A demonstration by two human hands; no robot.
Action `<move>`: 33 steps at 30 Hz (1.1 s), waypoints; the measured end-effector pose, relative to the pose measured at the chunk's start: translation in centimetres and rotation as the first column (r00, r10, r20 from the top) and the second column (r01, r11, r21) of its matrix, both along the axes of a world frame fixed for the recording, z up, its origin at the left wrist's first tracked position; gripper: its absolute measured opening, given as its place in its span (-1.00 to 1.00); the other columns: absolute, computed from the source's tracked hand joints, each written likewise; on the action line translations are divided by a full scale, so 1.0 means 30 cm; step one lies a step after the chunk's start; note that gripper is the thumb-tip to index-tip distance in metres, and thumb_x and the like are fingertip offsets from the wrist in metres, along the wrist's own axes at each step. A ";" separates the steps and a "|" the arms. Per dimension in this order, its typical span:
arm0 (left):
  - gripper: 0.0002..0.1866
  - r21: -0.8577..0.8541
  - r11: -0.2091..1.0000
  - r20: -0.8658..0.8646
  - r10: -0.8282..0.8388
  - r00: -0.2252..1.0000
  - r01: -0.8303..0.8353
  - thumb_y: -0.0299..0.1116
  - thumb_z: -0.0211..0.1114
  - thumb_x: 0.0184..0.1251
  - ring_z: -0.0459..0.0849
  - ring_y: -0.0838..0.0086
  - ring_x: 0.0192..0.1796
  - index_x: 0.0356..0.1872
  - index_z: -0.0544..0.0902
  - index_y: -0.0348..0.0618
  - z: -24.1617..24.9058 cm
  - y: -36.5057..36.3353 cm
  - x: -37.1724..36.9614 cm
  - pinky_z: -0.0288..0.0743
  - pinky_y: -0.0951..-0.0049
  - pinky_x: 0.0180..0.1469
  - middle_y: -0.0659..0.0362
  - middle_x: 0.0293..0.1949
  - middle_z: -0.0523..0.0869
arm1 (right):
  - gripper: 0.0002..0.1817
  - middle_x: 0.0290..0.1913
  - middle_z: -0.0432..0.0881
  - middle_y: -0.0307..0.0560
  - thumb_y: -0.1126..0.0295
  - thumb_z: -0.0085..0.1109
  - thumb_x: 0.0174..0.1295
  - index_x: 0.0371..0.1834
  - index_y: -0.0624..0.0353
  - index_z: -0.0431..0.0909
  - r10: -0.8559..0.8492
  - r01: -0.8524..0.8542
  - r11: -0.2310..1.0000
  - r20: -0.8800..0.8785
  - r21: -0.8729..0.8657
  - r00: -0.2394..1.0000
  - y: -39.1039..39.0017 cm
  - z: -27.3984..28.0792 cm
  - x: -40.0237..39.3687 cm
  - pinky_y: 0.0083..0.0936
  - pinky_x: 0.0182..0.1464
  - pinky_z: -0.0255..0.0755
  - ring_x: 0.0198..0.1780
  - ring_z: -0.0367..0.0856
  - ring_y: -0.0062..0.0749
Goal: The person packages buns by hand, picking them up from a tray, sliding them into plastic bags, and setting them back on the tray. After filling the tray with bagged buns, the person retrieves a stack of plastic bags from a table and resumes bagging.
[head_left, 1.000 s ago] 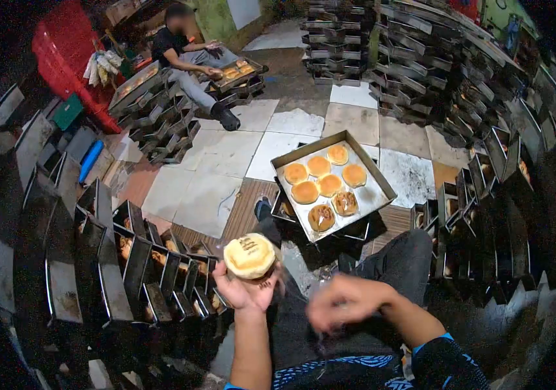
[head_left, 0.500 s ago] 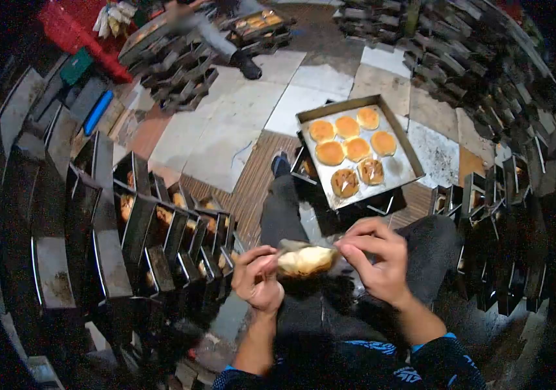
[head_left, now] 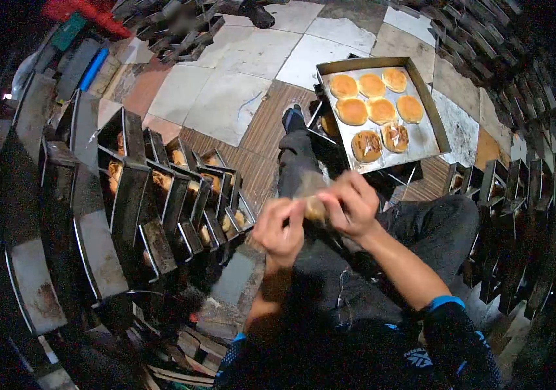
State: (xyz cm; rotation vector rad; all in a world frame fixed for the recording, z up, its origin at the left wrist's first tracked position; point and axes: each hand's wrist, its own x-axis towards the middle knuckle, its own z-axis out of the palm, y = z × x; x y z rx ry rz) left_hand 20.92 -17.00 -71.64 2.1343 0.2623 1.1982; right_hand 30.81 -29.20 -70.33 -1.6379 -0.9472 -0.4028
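Between my two hands is a bun (head_left: 315, 209) in a clear plastic bag, smeared by motion and partly hidden by my fingers. My left hand (head_left: 282, 229) is closed in a pinch at its left side. From the right, my right hand (head_left: 354, 203) pinches the bag with fingers bent. Just beyond them sits a square metal tray (head_left: 442, 133) holding several golden buns (head_left: 372, 86). Its near row has two darker, shiny-topped buns (head_left: 366, 146).
Stacked metal trays (head_left: 154, 253) with buns inside crowd my left side. More trays (head_left: 518, 195) rise on the right. Floor tiles (head_left: 226, 94) lie ahead, with another person's shoe (head_left: 257, 13) at the far edge. A blue strip (head_left: 94, 70) is at upper left.
My hands have come closer together and moved up and forward, with the bagged bun now blurred between them. The view has tilted down, so the tray appears higher.
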 end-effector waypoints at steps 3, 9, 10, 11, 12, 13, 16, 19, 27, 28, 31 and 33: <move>-0.93 -0.441 0.890 -0.093 0.084 0.992 -0.117 -0.52 0.35 0.23 0.54 0.56 -0.43 -0.33 0.66 -0.32 -0.007 0.074 -0.012 0.43 0.57 -0.35 0.18 -0.45 0.63 | -0.78 -0.62 0.40 -0.07 0.53 0.25 0.18 -0.60 0.27 0.49 -0.302 0.314 0.949 -0.339 -0.020 0.891 0.021 0.019 0.072 -0.47 -0.50 0.27 -0.57 0.41 -0.38; -0.88 -0.486 0.868 -0.428 -0.133 0.894 -0.103 -0.50 0.36 0.22 0.62 0.52 -0.29 -0.28 0.68 -0.36 -0.020 -0.028 -0.380 0.47 0.54 -0.30 0.12 -0.33 0.68 | -0.73 -0.64 0.38 -0.09 0.47 0.18 0.26 -0.60 0.31 0.50 -0.342 0.201 0.938 -0.661 -0.283 0.667 -0.183 -0.195 -0.283 -0.42 -0.54 0.13 -0.59 0.34 -0.46; -0.86 -0.340 0.940 -0.445 -0.165 0.880 0.005 -0.49 0.37 0.22 0.64 0.50 -0.26 -0.27 0.68 -0.35 -0.005 -0.039 -0.398 0.49 0.53 -0.28 0.10 -0.32 0.70 | -0.73 -0.63 0.40 -0.07 0.46 0.17 0.27 -0.60 0.31 0.52 -0.313 0.007 0.928 -0.767 -0.374 0.560 -0.215 -0.205 -0.305 -0.41 -0.54 0.14 -0.59 0.34 -0.47; -0.89 -0.114 0.992 -0.432 -0.092 0.897 0.047 -0.50 0.34 0.22 0.67 0.47 -0.32 -0.29 0.67 -0.35 0.004 -0.054 -0.400 0.51 0.52 -0.31 0.04 -0.32 0.70 | -0.72 -0.63 0.43 -0.04 0.45 0.17 0.27 -0.60 0.32 0.53 -0.301 -0.199 0.888 -0.850 -0.415 0.433 -0.246 -0.210 -0.319 -0.39 -0.54 0.16 -0.59 0.34 -0.48; -0.89 -0.117 0.991 -0.439 -0.107 0.892 0.061 -0.50 0.34 0.22 0.67 0.47 -0.32 -0.29 0.67 -0.35 0.020 -0.063 -0.398 0.51 0.52 -0.31 0.04 -0.32 0.70 | -0.68 -0.57 0.54 0.01 0.38 0.22 0.25 -0.64 0.31 0.55 -0.226 -0.209 0.903 -0.830 -0.374 0.509 -0.276 -0.216 -0.308 -0.36 -0.54 0.20 -0.59 0.40 -0.44; -0.91 -0.276 0.959 -0.418 -0.067 0.906 -0.056 -0.51 0.33 0.22 0.63 0.52 -0.39 -0.32 0.66 -0.35 0.035 -0.069 -0.399 0.49 0.55 -0.33 0.11 -0.39 0.68 | -0.73 -0.48 0.61 0.03 0.36 0.26 0.21 -0.59 0.29 0.59 -0.285 -0.099 0.896 -0.733 -0.433 0.618 -0.281 -0.143 -0.264 -0.36 -0.47 0.30 -0.51 0.50 -0.38; -0.87 -0.414 0.885 -0.431 0.017 0.902 -0.214 -0.48 0.31 0.28 0.48 0.70 -0.50 -0.44 0.65 -0.31 0.162 -0.038 -0.285 0.32 0.64 -0.50 0.26 -0.52 0.63 | -0.82 -0.31 0.68 0.05 0.35 0.34 0.12 -0.38 0.25 0.65 -0.120 -0.074 0.936 -0.511 -0.344 0.851 -0.230 0.044 -0.137 -0.38 -0.29 0.45 -0.32 0.64 -0.28; -0.86 -0.539 0.825 -0.438 -0.100 0.893 -0.172 -0.44 0.33 0.30 0.36 0.75 -0.55 -0.38 0.66 -0.32 0.158 0.035 -0.113 0.18 0.68 -0.55 0.34 -0.53 0.56 | -0.47 -0.01 0.66 0.07 0.34 0.44 -0.02 0.09 0.19 0.56 0.216 -0.341 0.894 -0.387 -0.291 0.896 -0.115 0.051 -0.086 -0.36 0.09 0.47 0.02 0.64 -0.10; -0.68 -0.745 0.668 -0.429 -0.486 0.762 0.007 -0.22 0.36 0.24 0.48 0.66 -0.38 -0.08 0.61 -0.21 0.039 -0.124 0.083 0.38 0.64 -0.29 0.30 -0.38 0.57 | -0.37 -0.17 0.67 0.00 0.01 0.48 0.00 -0.02 0.27 0.54 -0.399 0.140 0.916 -0.893 -0.376 0.207 -0.348 -0.403 0.307 -0.42 -0.06 0.50 -0.13 0.62 -0.42; -0.61 -0.674 0.737 -0.533 -0.524 0.664 0.042 -0.17 0.39 0.20 0.62 0.44 -0.30 -0.07 0.60 -0.21 -0.017 -0.195 0.090 0.49 0.45 -0.18 0.12 -0.33 0.63 | -0.40 -0.20 0.67 -0.03 -0.02 0.47 -0.01 -0.10 0.26 0.58 -0.464 0.303 0.858 -0.879 -0.415 0.112 -0.400 -0.428 0.370 -0.41 -0.12 0.49 -0.17 0.62 -0.45; -0.62 -0.266 0.920 -0.690 -0.390 0.609 0.288 -0.23 0.38 0.14 0.69 0.14 -0.18 -0.06 0.60 -0.18 -0.210 -0.339 0.068 0.55 0.24 -0.12 -0.04 -0.23 0.68 | -0.62 -0.40 0.69 -0.06 0.11 0.15 0.29 -0.15 0.25 0.66 -0.500 0.414 0.832 -0.822 -0.368 0.272 -0.669 -0.573 0.577 -0.39 -0.24 0.51 -0.36 0.64 -0.40; -0.65 -0.101 0.930 -0.828 -0.276 0.488 0.355 -0.29 0.36 0.14 0.70 0.07 -0.21 -0.04 0.61 -0.14 -0.254 -0.353 0.054 0.56 0.21 -0.12 -0.04 -0.22 0.70 | -0.64 -0.43 0.70 -0.05 0.15 0.09 0.33 -0.12 0.25 0.67 -0.698 0.536 0.693 -0.635 -0.482 0.332 -0.764 -0.604 0.589 -0.39 -0.27 0.52 -0.40 0.64 -0.41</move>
